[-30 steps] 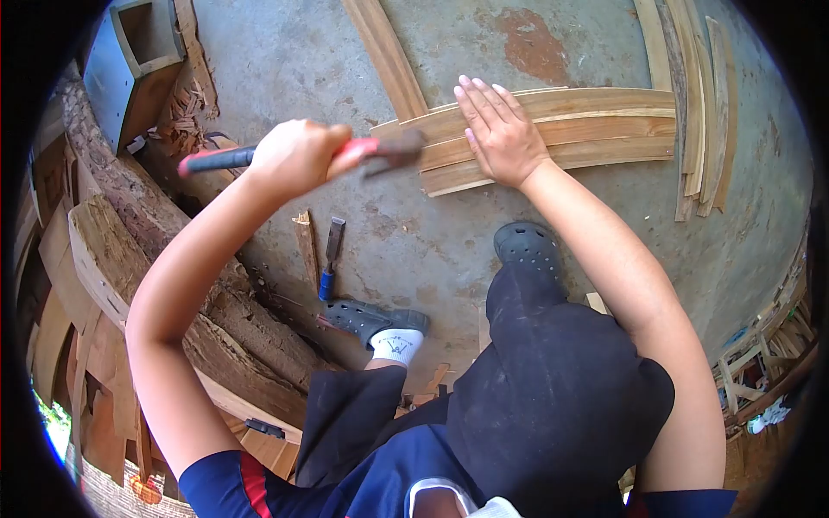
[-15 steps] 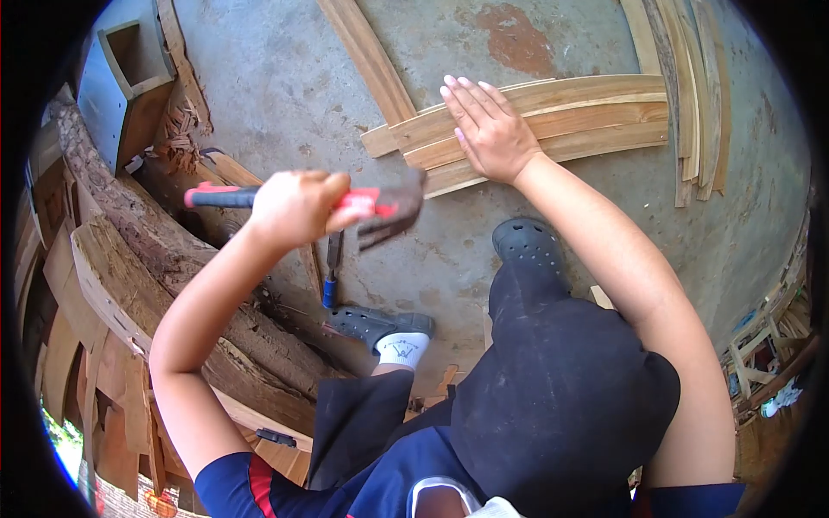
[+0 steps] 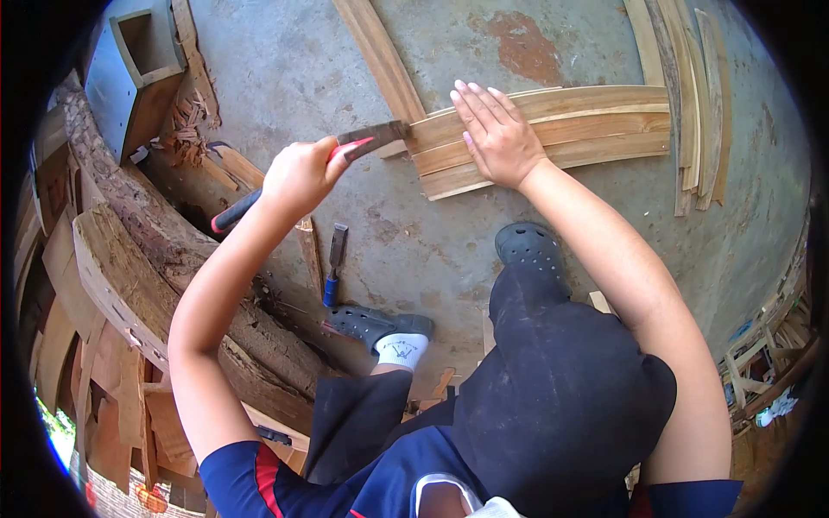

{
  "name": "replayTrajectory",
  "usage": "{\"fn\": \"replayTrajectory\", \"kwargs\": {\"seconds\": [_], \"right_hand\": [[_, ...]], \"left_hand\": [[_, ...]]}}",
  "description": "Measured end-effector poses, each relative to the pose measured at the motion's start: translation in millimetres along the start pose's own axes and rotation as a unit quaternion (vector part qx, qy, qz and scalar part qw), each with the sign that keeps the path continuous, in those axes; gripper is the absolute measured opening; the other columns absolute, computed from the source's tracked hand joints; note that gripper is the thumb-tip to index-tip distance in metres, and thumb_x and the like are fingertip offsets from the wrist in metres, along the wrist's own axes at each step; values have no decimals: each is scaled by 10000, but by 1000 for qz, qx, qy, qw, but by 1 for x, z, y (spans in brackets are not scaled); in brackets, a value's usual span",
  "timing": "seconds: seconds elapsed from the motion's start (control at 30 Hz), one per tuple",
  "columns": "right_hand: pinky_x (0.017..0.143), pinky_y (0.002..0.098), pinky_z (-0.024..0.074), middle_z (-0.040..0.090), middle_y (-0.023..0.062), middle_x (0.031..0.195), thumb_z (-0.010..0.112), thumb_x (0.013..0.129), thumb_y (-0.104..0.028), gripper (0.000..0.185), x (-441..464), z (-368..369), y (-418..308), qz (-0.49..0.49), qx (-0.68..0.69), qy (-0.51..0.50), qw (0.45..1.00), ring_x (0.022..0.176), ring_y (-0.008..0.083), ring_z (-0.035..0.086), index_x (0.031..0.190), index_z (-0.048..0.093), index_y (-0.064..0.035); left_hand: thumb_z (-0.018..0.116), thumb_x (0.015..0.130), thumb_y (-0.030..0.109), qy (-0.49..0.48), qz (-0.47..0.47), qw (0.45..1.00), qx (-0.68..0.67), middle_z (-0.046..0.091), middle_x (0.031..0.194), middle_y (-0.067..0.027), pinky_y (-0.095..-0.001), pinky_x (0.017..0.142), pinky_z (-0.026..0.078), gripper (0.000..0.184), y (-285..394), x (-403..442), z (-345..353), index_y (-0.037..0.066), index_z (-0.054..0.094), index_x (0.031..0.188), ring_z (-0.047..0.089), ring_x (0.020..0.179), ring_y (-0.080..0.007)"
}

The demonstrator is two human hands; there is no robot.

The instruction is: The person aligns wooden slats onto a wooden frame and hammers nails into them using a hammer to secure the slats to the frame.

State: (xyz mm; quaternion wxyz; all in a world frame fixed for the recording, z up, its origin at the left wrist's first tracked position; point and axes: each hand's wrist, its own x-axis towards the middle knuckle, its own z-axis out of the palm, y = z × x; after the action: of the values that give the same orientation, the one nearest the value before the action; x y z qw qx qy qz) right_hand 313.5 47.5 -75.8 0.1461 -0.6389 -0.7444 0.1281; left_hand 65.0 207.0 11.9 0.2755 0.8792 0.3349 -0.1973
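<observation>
My left hand (image 3: pixel 300 177) is wrapped around the red and black handle of a hammer (image 3: pixel 371 142). The dark hammer head is at the left end of a panel of several wooden boards (image 3: pixel 604 129) lying side by side on the floor; it appears to touch the board ends. Flat on top of this panel lies my right hand (image 3: pixel 503 141), fingers stretched out and holding nothing. A long plank (image 3: pixel 380 56) runs away from the panel's left end, and part of a wood piece shows beneath the hammer head.
A chisel (image 3: pixel 334 266) with a blue-ended handle lies by my left shoe (image 3: pixel 380 324). Long wood strips (image 3: pixel 686 112) are at the right. A bark-covered log (image 3: pixel 129 198), a wooden box (image 3: pixel 142 82) and scraps fill the left side.
My left hand has swung the hammer up and away from me, bringing its head to the panel's left end. My right hand stays flat on the panel. The view has shifted slightly.
</observation>
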Motion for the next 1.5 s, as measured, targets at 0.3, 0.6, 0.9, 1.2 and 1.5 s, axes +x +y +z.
{"fn": "replayTrajectory", "kwargs": {"seconds": [0.3,0.6,0.9,1.2,1.5], "right_hand": [[1114,394,247,405,160,1423,477,887,-184,530,-1,-1,-2,2,-3,-1,1000,1308,263,399,1369,397,21],[1095,399,276,441,166,1391,479,891,-209,511,-2,0,-2,-11,-24,7,1000,1283,267,425,1343,427,24],[1098,400,271,443,166,1390,482,889,-208,515,-2,1,-2,-7,-16,9,1000,1280,266,431,1346,426,22],[1114,399,243,408,164,1420,483,882,-180,540,-2,1,0,2,-5,2,1000,1310,264,397,1371,389,28],[1096,401,278,442,171,1390,482,890,-198,510,-3,0,-2,-8,-23,6,1000,1277,270,434,1343,425,31]], "left_hand": [[612,842,371,0,16,1000,-23,555,670,-198,-440,560,445,361,-5,0,10,31,523,761,586,669,-410],[555,883,338,9,17,1000,-8,589,634,-206,-479,578,468,319,3,-2,14,36,568,783,592,615,-403],[577,864,338,2,-16,998,-55,578,642,-198,-467,571,470,317,6,0,10,38,555,763,595,637,-393],[651,782,338,45,98,993,-55,573,681,-172,-460,578,461,317,4,-28,14,57,508,812,591,660,-391],[622,826,321,8,26,1000,11,581,665,-153,-450,564,480,293,14,-13,22,53,520,767,599,636,-372]]}}
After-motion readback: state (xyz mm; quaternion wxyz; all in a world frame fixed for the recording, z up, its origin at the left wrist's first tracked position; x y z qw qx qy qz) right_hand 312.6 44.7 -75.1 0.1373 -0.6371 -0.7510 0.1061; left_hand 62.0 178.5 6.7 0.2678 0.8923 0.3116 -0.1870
